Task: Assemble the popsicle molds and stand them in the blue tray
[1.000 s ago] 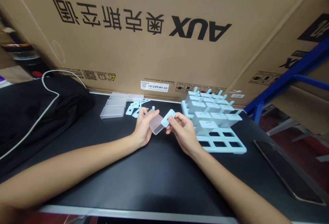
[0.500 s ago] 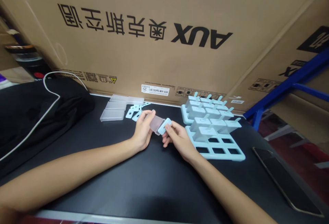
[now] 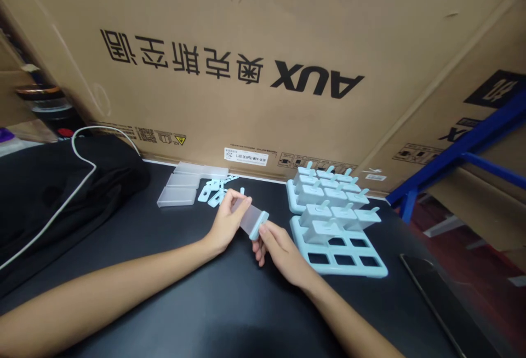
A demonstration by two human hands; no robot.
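Clock directions are running from the held mould, with twelve pointing at the box.

Item: one frosted mould [image 3: 250, 219], above the table [image 3: 205, 314]; its mouth is tilting down toward four o'clock. The left hand [image 3: 227, 223] is clamping it, thumb on top.

Item: one pale-blue lid [image 3: 259, 225], at four o'clock, touching the mould's mouth. The right hand [image 3: 283, 251] is pinching it between thumb and fingers. How far the lid is seating cannot be told.

Item: front rack [image 3: 349, 271], pale blue, between three and four o'clock, holding four lidded moulds; five slots are showing bare.

Item: rear rack [image 3: 291, 196], at two o'clock, carrying rows of lidded moulds, tabs pointing up.

Item: loose frosted moulds [image 3: 178, 196], at ten o'clock, lying side by side.

Item: loose pale-blue lids [image 3: 213, 188], between ten and eleven, lying in an overlapping heap.

Item: dark phone [image 3: 431, 292], at four o'clock, lying flat.

Item: black cloth [image 3: 82, 188], at nine o'clock; a white cable [image 3: 89, 163] is running across it.

Item: cardboard box [image 3: 230, 111], printed "AUX" upside down, standing at twelve.
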